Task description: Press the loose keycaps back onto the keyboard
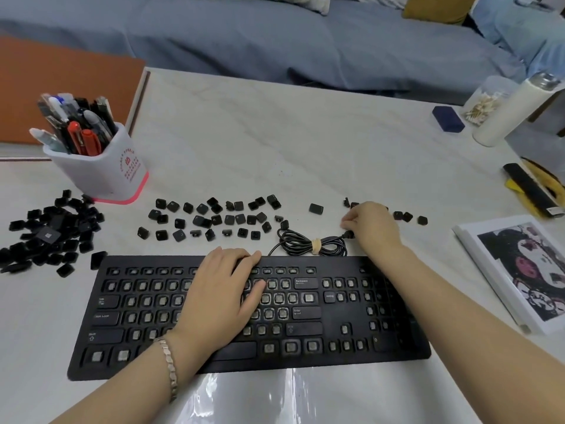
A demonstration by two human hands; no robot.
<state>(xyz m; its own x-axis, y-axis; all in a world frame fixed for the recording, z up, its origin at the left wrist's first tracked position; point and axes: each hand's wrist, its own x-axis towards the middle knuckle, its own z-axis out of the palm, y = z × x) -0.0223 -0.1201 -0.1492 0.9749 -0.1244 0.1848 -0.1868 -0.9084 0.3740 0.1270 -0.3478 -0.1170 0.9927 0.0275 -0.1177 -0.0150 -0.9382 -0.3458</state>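
Keycaps [214,217] lie loose on the table [275,133], spread in rough rows just behind the keyboard [397,347], w/ a bigger pile [52,234] off to its left (prob laid out so legends can be read). Most stems are bare, only a few wide keys on. Left hand [226,289] rests flat on the keyboard's middle, fingers straight, holding nothing, prob to steady it. Right hand [371,224] reaches to the small group beyond the cable [308,241], fingers curled; can't tell if it pinches a cap
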